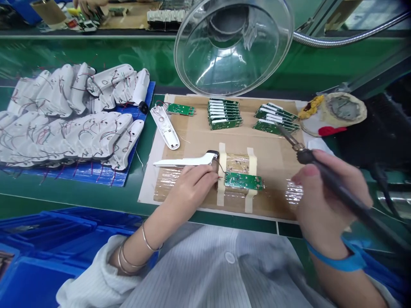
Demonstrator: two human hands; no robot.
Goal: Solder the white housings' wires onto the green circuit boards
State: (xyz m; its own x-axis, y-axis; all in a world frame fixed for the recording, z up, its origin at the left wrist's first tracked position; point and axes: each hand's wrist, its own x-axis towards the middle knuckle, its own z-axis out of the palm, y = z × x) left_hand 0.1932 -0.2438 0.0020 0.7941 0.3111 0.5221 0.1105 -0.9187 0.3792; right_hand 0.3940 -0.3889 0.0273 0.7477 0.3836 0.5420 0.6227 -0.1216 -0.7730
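My right hand (330, 192) is closed around the dark handle of a soldering iron (324, 169), its metal tip pointing up and left over the mat. The fingers of my left hand (195, 184) are pinched on a thin wire (221, 176) at the left end of a green circuit board (242, 181). This board lies on a taped, film-covered patch (237, 162). Just beyond my left fingers is a white plastic housing (186, 161) with a black end; a dark wire runs from it to the board.
Wired white housings (64, 132) crowd a blue sheet (128, 171) at left. An open housing (165, 128), another board (181, 109) and two board stacks (224, 114) (276, 117) lie on cardboard. A clear hood (234, 47) hangs overhead; a soldering-tip cleaning pot (343, 109) stands right. A co-worker's hand (90, 5) shows at top left.
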